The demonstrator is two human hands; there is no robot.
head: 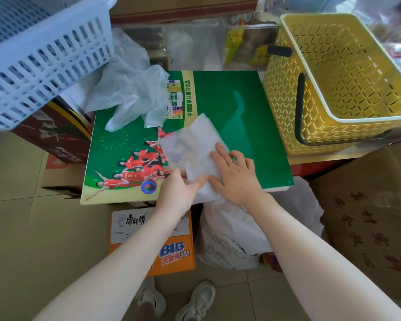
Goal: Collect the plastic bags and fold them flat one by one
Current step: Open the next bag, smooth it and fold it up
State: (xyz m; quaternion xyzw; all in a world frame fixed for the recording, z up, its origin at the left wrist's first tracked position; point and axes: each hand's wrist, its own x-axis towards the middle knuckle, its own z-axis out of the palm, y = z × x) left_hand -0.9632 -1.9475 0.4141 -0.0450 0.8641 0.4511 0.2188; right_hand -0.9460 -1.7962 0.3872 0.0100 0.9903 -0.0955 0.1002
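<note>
Folding is the step in hand: one translucent plastic bag (190, 149) lies partly flattened on the top of the green carton (241, 112), which serves as the work surface. The right hand (235, 174) rests on the bag's right portion with fingers extended and spread, pressing the film down against the carton. The left hand (181, 188) is at the bag's near edge, thumb and fingers closed on the film in a pinch. The bag's near end overhangs the carton's front edge. A second, crumpled bag (130, 96) lies at the carton's far left corner, not yet flattened, just beside the blue basket (44, 59). The yellow basket (333, 77) stands to the right of the carton; no folded bags are visible in it. By this evidence the task is at an early stage. The next move likely calls for holding the right hand steady as an anchor while the left hand carries the pinched edge over, then smoothing out trapped air.
</note>
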